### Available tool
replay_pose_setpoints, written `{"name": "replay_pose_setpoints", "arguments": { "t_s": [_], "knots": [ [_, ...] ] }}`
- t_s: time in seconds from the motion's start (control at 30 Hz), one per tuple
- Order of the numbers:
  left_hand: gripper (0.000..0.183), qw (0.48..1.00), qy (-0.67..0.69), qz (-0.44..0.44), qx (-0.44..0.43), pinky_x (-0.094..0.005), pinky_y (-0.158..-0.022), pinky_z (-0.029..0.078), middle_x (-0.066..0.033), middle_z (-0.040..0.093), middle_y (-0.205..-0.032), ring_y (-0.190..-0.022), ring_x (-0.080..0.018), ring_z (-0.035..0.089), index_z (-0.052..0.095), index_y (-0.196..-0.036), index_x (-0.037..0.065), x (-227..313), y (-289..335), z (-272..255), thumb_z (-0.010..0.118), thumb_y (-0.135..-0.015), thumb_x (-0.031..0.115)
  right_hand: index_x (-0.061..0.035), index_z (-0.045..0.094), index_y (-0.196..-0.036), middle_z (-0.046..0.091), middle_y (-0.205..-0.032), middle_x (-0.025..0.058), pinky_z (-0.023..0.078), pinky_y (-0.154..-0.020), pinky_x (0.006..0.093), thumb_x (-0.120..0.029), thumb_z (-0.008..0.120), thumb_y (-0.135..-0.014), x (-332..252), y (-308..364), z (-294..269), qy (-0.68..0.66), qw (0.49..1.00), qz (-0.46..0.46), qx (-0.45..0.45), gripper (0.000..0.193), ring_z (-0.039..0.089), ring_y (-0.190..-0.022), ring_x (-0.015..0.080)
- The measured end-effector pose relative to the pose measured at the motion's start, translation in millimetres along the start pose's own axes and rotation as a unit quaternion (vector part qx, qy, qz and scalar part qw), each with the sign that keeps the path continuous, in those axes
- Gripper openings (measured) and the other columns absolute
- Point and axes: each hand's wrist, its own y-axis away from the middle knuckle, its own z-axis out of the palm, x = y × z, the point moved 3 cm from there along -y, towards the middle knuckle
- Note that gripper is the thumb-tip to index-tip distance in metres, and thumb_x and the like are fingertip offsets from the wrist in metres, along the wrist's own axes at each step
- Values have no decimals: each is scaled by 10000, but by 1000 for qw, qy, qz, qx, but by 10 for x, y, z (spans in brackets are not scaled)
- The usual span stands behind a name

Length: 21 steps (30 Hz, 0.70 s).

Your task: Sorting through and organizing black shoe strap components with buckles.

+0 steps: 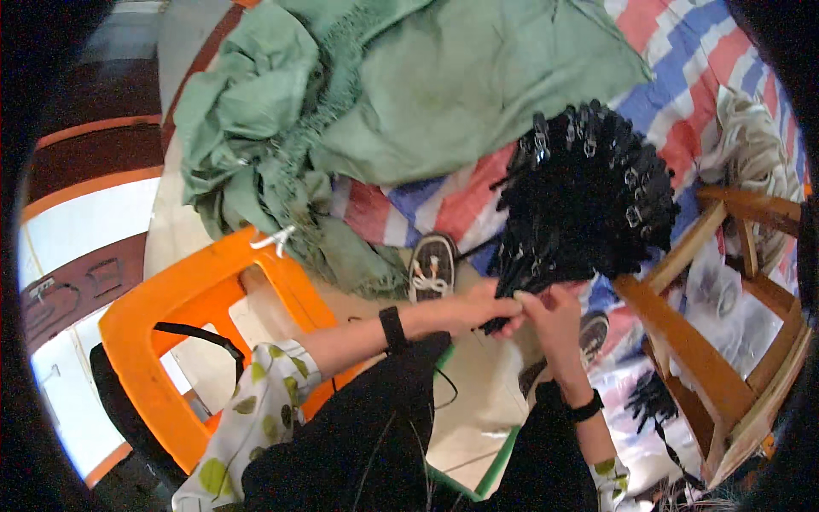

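Note:
A large fanned heap of black straps with silver buckles [584, 192] lies just ahead of my hands on a striped sheet. At its near edge, my left hand [493, 309] is closed round a few black strap ends, which poke out below the fingers. My right hand [550, 311] is right beside it, with thumb and finger pinched together against the left hand. Whatever sits in that pinch is too small to make out. Each wrist wears a black band.
Green cloth [478, 94] covers part of the red, white and blue striped sheet [682, 136]. An orange plastic stool [136, 333] lies to the left. On the right stands a wooden frame [691, 358] beside clear plastic. A shoe [432, 269] shows ahead; a black strap bunch [653, 399] lies lower right.

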Motion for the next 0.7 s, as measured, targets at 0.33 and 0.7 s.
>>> {"name": "replay_pose_setpoints", "arguments": {
  "t_s": [0.33, 0.7],
  "knots": [
    [300, 927, -70, 254, 268, -238, -433, 307, -8, 456, -508, -447, -90, 410, 454, -547, 75, 868, 91, -789, 495, -788, 250, -6, 576, -838, 575, -708, 28, 411, -544, 201, -142, 532, -795, -151, 84, -264, -90, 994, 1, -70, 149, 510, -593, 75],
    [241, 632, -691, 172, 305, -369, -592, 449, -173, 590, -738, -685, -314, 583, 576, -818, 44, 1089, -221, -2420, 514, -590, -3, -16, 571, -897, 551, -684, 7, 392, -509, 199, -192, 554, -795, 478, 276, -379, -101, 988, 93, -67, 204, 482, -580, 72]
  ]
}}
